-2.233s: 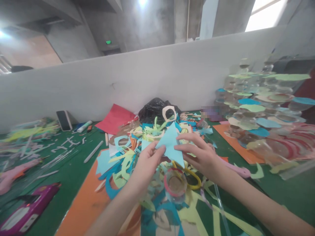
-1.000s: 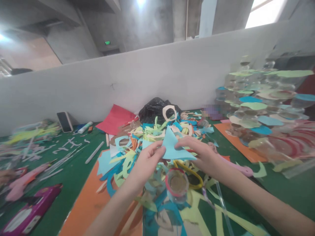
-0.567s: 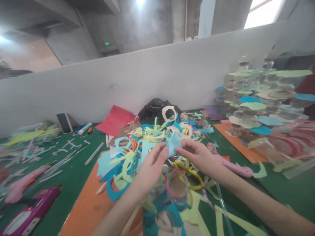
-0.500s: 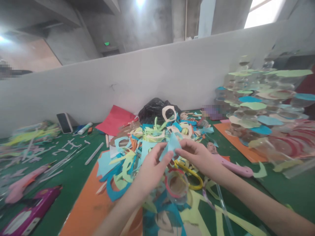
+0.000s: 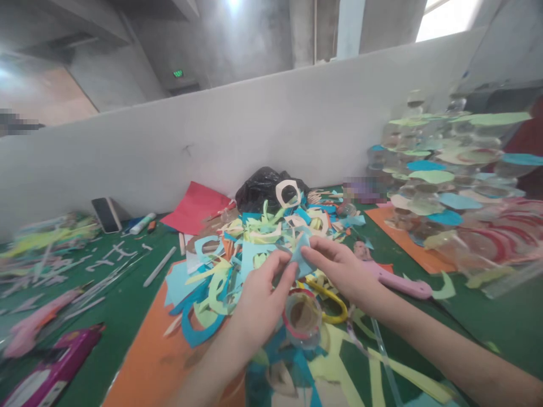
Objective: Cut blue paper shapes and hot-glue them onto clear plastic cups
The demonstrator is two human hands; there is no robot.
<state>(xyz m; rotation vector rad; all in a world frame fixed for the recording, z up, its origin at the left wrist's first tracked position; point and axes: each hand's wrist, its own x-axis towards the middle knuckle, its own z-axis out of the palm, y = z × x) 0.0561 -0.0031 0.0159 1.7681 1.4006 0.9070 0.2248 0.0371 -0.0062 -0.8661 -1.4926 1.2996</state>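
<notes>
Left hand (image 5: 263,299) and right hand (image 5: 343,270), both narrowed, pinch a small folded light-blue paper (image 5: 301,259) between them, held over the coloured paper scraps (image 5: 250,249) on the green desk (image 5: 123,322), just beyond a clear red-rimmed container (image 5: 302,327) and near a yellow loop handle (image 5: 335,319).

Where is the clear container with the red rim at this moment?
In the head view, the clear container is low, slightly right of centre, between the left hand and the yellow loop.
</notes>
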